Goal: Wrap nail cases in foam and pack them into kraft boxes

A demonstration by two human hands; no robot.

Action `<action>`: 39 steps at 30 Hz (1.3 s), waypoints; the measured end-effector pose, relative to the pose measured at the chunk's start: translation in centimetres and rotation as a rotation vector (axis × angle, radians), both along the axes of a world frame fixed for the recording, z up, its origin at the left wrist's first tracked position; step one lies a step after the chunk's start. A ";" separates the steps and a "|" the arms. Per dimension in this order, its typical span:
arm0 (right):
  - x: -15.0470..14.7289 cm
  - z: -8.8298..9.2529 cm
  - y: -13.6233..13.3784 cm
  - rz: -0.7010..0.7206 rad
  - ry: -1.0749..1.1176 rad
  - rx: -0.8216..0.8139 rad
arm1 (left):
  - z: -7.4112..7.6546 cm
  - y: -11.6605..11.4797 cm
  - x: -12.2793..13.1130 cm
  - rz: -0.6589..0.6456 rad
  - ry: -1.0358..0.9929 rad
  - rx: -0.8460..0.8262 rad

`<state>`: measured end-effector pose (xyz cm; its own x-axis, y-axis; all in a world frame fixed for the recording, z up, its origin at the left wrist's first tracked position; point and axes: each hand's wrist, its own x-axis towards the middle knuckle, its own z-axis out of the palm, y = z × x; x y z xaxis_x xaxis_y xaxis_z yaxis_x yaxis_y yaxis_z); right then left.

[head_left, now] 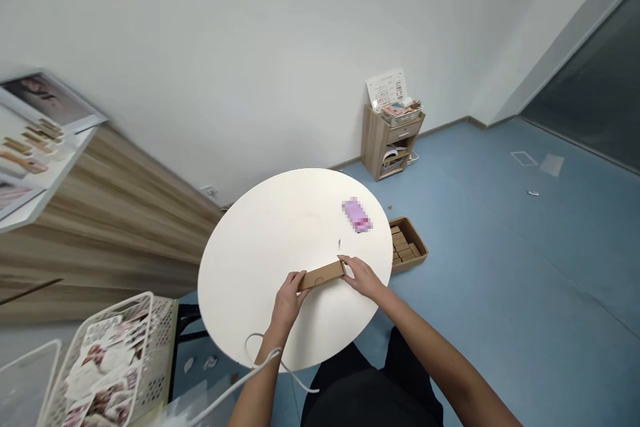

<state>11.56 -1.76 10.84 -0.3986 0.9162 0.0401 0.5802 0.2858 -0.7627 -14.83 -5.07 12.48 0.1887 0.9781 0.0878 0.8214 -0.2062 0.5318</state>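
1. A long, narrow cardboard box [323,275] is held slantwise over the near part of a round white table [245,260]; whether its underside is touching the tabletop cannot be told.
2. The box's left end is gripped by the left hand [289,298], with the fingers closed around it.
3. The right end is pinched by the right hand [362,276], with fingertips placed at the upper edge and the end.
4. A half-round notch can be seen on the box's long side.
5. A purple item [356,213], blurred by pixels, is laid farther back on the table's right side; a tiny dark object [339,243] is seen between it and the box.
6. On the blue floor [500,293], just beyond the table's right edge, an open carton [411,263] is partly filled with small brown boxes [403,244].
7. The left forearm is crossed by a white cable [240,383].
8. A white basket [156,347] is filled with printed packets [107,363], left of the table.
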 end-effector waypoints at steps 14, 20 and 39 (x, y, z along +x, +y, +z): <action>39.8 6.4 3.9 -0.143 0.065 -0.113 | -0.8 9.5 38.6 -0.253 -0.289 -0.160; 47.6 0.2 9.3 -0.327 -0.174 -0.183 | -10.0 13.2 48.5 -0.042 -0.208 -0.205; 43.4 -47.7 28.8 -0.285 -0.747 -0.202 | -57.7 21.8 54.8 -0.044 0.537 -0.712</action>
<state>54.98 27.09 -36.84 -0.0058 0.9474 -0.3201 0.9846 -0.0506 -0.1676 40.02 16.71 -45.18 0.0684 0.7581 -0.6486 0.9957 -0.0114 0.0918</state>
